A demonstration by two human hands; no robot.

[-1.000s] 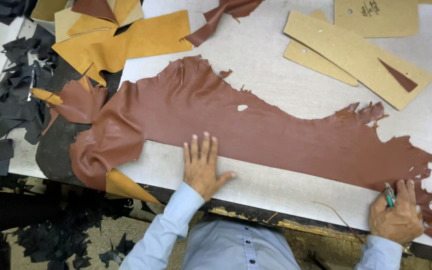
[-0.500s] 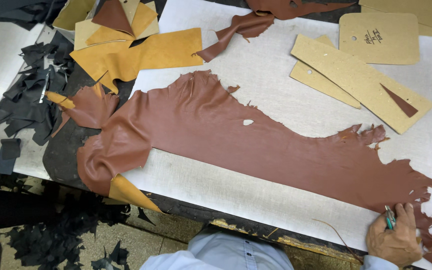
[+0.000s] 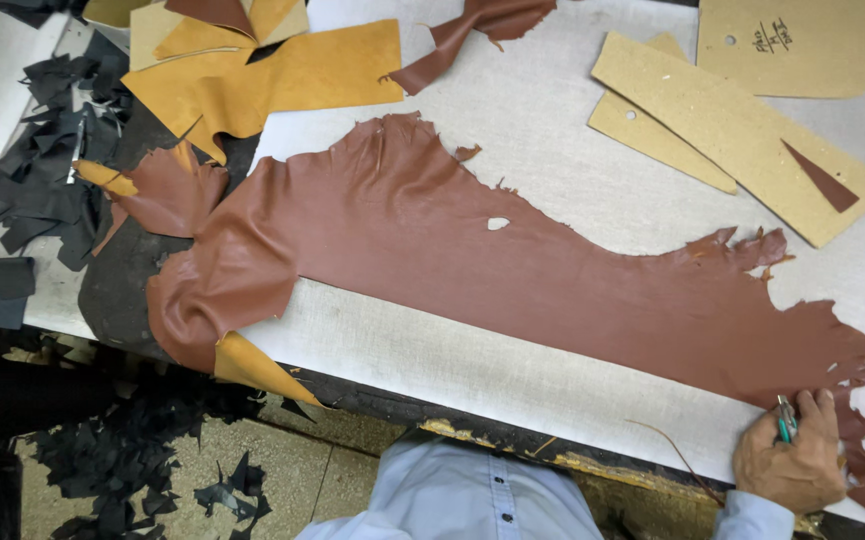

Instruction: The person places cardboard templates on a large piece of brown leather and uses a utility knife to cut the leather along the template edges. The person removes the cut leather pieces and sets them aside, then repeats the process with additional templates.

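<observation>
Now the left hand has lifted off the brown leather hide point(image 3: 512, 265) and left view, so the hide lies flat across the table point(image 3: 552, 150), pinned only at its ragged right end by the right hand point(image 3: 792, 465), whose fingers pinch a small green-handled tool point(image 3: 784, 420).

Hide point(image 3: 472, 250) on table point(image 3: 572, 150), templates point(image 3: 742, 130) behind.

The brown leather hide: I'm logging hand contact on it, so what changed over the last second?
The left hand, pressed flat on the brown leather hide a second ago, lifted off and left the view. The right hand stayed at the hide's ragged right end, still gripping a small green-handled tool. The hide, the cardboard patterns and the black scraps lie as before.
</observation>
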